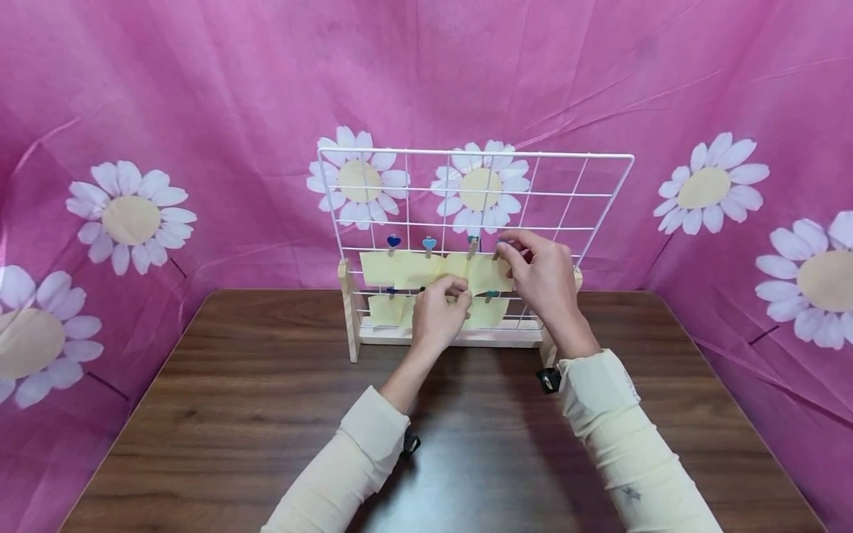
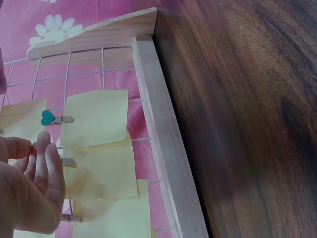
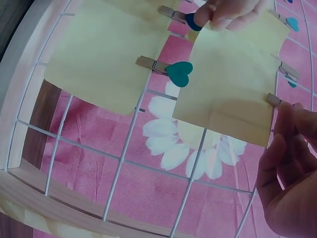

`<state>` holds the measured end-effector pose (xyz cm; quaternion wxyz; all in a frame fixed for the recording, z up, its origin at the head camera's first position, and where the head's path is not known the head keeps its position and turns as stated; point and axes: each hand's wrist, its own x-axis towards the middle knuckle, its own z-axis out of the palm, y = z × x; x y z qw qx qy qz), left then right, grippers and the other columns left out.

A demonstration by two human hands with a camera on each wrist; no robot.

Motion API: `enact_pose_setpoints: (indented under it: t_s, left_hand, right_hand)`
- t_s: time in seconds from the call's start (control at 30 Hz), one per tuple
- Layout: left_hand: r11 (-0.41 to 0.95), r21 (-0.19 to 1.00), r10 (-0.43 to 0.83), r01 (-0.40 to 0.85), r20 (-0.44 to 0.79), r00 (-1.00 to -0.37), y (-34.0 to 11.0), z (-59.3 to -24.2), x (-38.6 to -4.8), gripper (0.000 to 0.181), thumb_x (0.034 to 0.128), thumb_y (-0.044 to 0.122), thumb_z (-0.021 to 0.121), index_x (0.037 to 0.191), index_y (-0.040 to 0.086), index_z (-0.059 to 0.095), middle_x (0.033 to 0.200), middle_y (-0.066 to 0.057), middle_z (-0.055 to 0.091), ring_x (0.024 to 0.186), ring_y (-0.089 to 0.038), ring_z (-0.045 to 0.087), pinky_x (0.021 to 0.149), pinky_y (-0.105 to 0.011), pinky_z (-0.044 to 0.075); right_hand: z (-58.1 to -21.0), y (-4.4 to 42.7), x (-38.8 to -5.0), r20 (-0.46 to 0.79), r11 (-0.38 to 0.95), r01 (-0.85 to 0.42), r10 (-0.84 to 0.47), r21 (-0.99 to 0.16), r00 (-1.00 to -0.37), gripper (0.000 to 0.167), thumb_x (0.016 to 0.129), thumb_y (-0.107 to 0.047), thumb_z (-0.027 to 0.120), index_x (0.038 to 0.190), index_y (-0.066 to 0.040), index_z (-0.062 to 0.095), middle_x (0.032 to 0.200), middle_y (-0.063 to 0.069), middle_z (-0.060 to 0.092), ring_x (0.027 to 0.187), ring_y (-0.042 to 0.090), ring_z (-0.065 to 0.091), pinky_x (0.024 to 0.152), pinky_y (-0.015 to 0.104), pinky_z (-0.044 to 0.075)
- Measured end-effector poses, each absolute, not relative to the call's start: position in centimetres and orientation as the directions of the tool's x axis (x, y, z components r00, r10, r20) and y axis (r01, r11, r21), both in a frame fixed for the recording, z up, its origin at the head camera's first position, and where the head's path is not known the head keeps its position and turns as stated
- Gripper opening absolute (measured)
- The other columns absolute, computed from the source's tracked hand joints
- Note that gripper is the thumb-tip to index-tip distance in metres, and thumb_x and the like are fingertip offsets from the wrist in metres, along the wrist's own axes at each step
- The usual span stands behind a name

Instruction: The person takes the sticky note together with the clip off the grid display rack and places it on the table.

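A white wire grid point(image 1: 609, 195) stands in a wooden base, with two rows of yellow paper notes point(image 1: 377, 269) clipped to it by small wooden clothespins with hearts. My right hand point(image 1: 548, 277) pinches a clothespin point(image 3: 273, 99) at the top edge of the rightmost upper note point(image 3: 228, 84). Its heart end is mostly hidden by my fingers. At that note's lower edge, my left hand point(image 1: 440, 311) pinches the paper between thumb and finger, in front of the lower row. To the left, a dark blue heart clothespin point(image 1: 394, 241) and a light blue one point(image 1: 429, 243) hold other upper notes.
The grid's wooden base bar point(image 1: 386, 337) and side posts point(image 1: 349, 311) rest on a dark wood table point(image 1: 266, 414). Behind hangs a pink cloth point(image 1: 233, 89) with large white daisies. Black wrist straps point(image 1: 549, 380) show below both cuffs.
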<state>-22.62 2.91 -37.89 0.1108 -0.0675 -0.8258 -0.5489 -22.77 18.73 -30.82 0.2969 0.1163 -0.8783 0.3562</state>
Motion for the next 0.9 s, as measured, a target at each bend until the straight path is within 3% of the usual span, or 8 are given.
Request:
enact_pose_setpoints:
  t_s: [0.57, 0.9]
  left_hand:
    - [0.377, 0.883, -0.002, 0.280, 0.303, -0.953, 2.1, -38.0, -22.1, 0.008, 0.0946, 0.015, 0.067, 0.098, 0.011, 0.073, 0.087, 0.001, 0.073, 0.057, -0.005, 0.066, 0.053, -0.028, 0.051]
    - [0.347, 0.893, 0.027, 0.288, 0.297, -0.954, 1.2, -37.8, -21.7, 0.010, 0.0955, 0.013, 0.065, 0.100, 0.008, 0.072, 0.092, -0.004, 0.072, 0.062, -0.020, 0.071, 0.051, -0.029, 0.051]
  right_hand:
    - [-30.9, 18.4, -22.9, 0.650, 0.730, -0.427, 0.032, -0.534, -0.759, 0.015, 0.093, -0.015, 0.076, 0.107, -0.011, 0.080, 0.078, 0.007, 0.075, 0.052, 0.015, 0.061, 0.046, 0.023, 0.039]
    - [-31.1, 18.4, -22.7, 0.688, 0.737, -0.430, 0.065, -0.522, -0.723, 0.016, 0.089, -0.012, 0.079, 0.105, -0.010, 0.081, 0.086, 0.009, 0.077, 0.052, 0.015, 0.058, 0.044, 0.019, 0.034]
